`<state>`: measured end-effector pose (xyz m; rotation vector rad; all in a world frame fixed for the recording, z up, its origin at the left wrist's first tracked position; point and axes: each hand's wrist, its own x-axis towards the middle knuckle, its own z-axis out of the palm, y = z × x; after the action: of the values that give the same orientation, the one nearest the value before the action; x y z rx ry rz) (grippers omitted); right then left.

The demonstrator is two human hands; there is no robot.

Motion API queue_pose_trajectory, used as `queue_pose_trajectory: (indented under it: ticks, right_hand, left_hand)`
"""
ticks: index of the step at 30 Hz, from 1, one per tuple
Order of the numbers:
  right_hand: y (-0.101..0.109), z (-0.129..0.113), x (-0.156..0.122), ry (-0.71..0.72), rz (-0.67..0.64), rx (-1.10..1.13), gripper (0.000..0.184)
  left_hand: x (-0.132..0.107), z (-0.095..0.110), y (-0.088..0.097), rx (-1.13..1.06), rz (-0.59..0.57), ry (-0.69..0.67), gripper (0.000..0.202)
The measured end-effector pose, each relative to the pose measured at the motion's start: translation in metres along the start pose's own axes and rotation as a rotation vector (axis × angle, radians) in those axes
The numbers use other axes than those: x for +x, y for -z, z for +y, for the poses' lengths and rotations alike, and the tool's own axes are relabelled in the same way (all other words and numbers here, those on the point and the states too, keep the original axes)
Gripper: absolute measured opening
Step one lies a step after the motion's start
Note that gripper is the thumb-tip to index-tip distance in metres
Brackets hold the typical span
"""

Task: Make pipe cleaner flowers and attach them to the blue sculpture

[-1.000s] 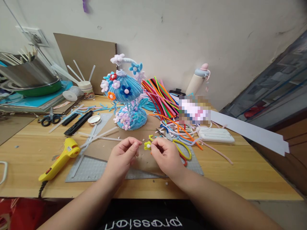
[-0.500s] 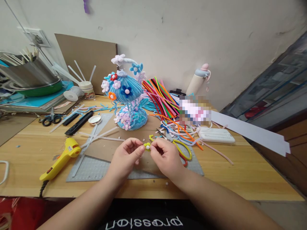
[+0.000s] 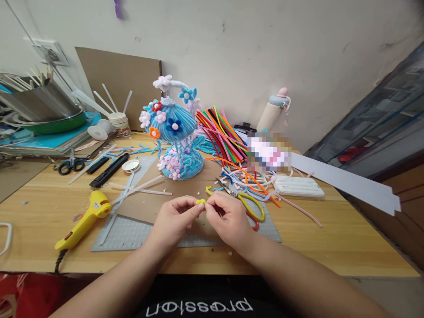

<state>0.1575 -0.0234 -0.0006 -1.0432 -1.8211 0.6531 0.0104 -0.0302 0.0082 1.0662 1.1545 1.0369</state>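
A small yellow pipe-cleaner flower (image 3: 201, 202) is pinched between my two hands, over the cardboard sheet. My left hand (image 3: 177, 216) grips it between thumb and fingers from the left. From the right, the fingertips of my right hand (image 3: 229, 217) close on its other edge. Only the flower's upper petals show; the fingers hide the rest. Behind the hands stands a blue pipe-cleaner lamp shape (image 3: 177, 123) with a pleated shade, decorated with pink, red, orange and blue flowers. Scissors (image 3: 247, 201) with yellow and red handles lie just beyond my right hand.
A yellow glue gun (image 3: 84, 218) lies at the left on the table, near a black utility knife (image 3: 109, 170) and small scissors (image 3: 72, 164). Colourful pipe cleaners (image 3: 221, 137) are piled behind the lamp shape. A white power bank (image 3: 300, 186) lies right; a bottle (image 3: 273, 110) stands at the wall.
Both hands have drawn closer together around the yellow flower. Its white centre, visible before, is now covered by the fingers or turned away.
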Motion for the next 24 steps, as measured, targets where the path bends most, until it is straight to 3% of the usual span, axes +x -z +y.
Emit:
queue_pose_trajectory:
  ticks: [8, 17, 24]
  right_hand:
    - [0.0005, 0.0003, 0.0000, -0.010, -0.011, 0.031, 0.021]
    - [0.0025, 0.0032, 0.0071, -0.287, -0.056, 0.294, 0.021]
    - [0.0021, 0.0022, 0.0029, -0.196, -0.048, 0.286, 0.022]
  left_hand:
    - [0.0006, -0.0012, 0.0014, -0.019, -0.034, 0.003, 0.021]
    - [-0.0007, -0.0053, 0.0018, -0.081, 0.004, 0.036, 0.035]
    - [-0.0016, -0.0009, 0.0004, -0.154, 0.025, 0.087, 0.026]
